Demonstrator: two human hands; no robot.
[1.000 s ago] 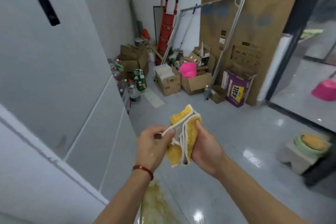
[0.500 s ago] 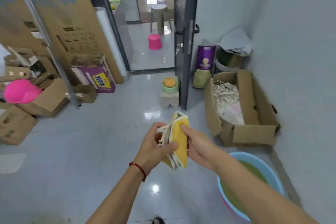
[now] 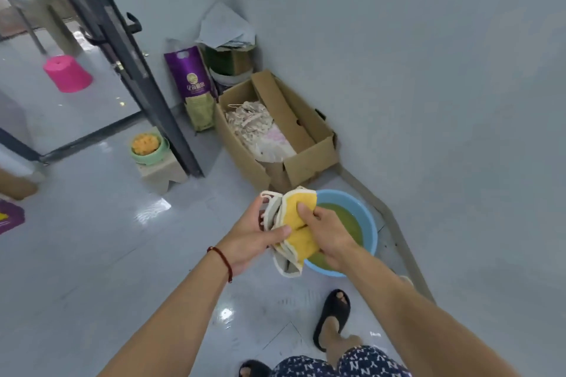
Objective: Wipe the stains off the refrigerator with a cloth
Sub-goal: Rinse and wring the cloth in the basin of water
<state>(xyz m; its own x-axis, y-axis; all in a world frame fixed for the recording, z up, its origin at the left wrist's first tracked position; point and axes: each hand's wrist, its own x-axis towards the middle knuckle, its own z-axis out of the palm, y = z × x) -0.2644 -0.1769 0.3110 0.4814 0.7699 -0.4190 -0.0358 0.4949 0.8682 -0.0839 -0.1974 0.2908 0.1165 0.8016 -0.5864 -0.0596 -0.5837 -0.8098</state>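
**Inspector A:** Where is the cloth?

**Inspector B:** The yellow cloth (image 3: pixel 298 231) with pale edging is bunched up and held in front of the blue basin (image 3: pixel 363 214), overlapping its near rim in the view. The basin sits on the floor (image 3: pixel 92 254) and holds greenish water.

**Inspector A:** And the grip on each side?

**Inspector B:** The left hand (image 3: pixel 251 239) has its fingers and thumb clamped on the cloth's left side; a red cord sits on that wrist. The right hand (image 3: pixel 329 236) grips the cloth from the right, thumb pressed on the yellow face, fingers curled behind it.

**Inspector A:** What else stands near the basin?

**Inspector B:** Just beyond the basin, against the wall, is an open cardboard box (image 3: pixel 303 144) holding pale, crumpled material. Beyond the box, a purple bag (image 3: pixel 193 82) stands upright. Left of the box, a dark door frame (image 3: pixel 134 67), with a small stool (image 3: pixel 160 173) beside it carrying a green bowl (image 3: pixel 150 150). Nearer than the basin, a foot in a black slipper (image 3: pixel 332 317) rests on the floor.
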